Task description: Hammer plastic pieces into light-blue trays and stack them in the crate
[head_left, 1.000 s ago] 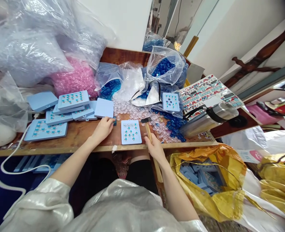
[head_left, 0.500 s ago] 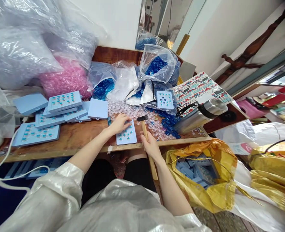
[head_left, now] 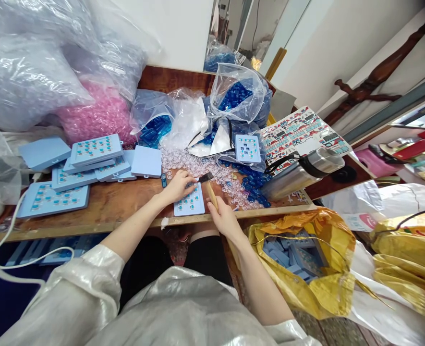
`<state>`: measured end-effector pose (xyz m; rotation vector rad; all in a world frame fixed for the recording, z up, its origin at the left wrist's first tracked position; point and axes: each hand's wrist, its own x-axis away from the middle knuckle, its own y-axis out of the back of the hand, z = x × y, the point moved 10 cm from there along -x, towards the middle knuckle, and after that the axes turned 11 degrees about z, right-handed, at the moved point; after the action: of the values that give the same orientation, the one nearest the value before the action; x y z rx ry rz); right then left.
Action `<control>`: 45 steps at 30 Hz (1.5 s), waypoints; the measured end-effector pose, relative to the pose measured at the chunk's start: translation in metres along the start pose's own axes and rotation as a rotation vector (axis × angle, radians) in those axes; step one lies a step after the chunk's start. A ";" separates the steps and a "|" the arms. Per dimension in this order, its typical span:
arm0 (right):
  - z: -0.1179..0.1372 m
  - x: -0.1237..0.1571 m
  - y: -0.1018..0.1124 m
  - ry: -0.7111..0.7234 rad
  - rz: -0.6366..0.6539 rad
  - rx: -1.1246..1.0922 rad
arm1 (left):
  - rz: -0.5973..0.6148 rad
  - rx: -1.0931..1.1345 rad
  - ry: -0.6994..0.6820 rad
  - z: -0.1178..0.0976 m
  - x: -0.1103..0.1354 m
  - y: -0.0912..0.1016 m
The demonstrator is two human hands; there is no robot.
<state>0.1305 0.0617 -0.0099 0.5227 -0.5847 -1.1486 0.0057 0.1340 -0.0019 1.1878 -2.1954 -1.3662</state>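
Observation:
A light blue tray (head_left: 190, 205) dotted with small blue and clear pieces lies at the wooden table's (head_left: 118, 204) front edge. My left hand (head_left: 178, 186) rests on the tray's top left corner, fingers curled and pinching at a small piece I cannot make out. My right hand (head_left: 224, 218) is closed round the wooden handle of a small hammer (head_left: 208, 185). The hammer's dark head hangs just over the tray's upper right corner. Loose clear caps (head_left: 212, 173) and blue pieces (head_left: 253, 185) are scattered behind and to the right of the tray.
Several light blue trays (head_left: 90, 163) are stacked at the left, one more tray (head_left: 247, 148) at the back. Plastic bags of pink (head_left: 100, 115) and blue beads (head_left: 237, 96) crowd the back. A steel flask (head_left: 302, 173) lies at the right. A yellow bag (head_left: 306, 259) holds blue trays.
My left hand moved right from the bare table onto the tray's top corner. The hammer head tilted left, toward the tray's upper right corner.

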 end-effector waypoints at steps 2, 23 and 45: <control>0.001 -0.001 -0.002 -0.024 0.022 0.052 | -0.013 -0.006 0.011 0.003 0.000 -0.002; -0.025 0.001 -0.002 -0.052 -0.075 0.033 | 0.029 -0.198 0.146 0.035 0.027 0.034; -0.024 0.003 0.001 -0.051 -0.080 -0.007 | -0.095 -0.158 -0.045 -0.030 0.016 0.000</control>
<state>0.1481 0.0614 -0.0263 0.5161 -0.6076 -1.2428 0.0144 0.1039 0.0103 1.2279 -2.0396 -1.5865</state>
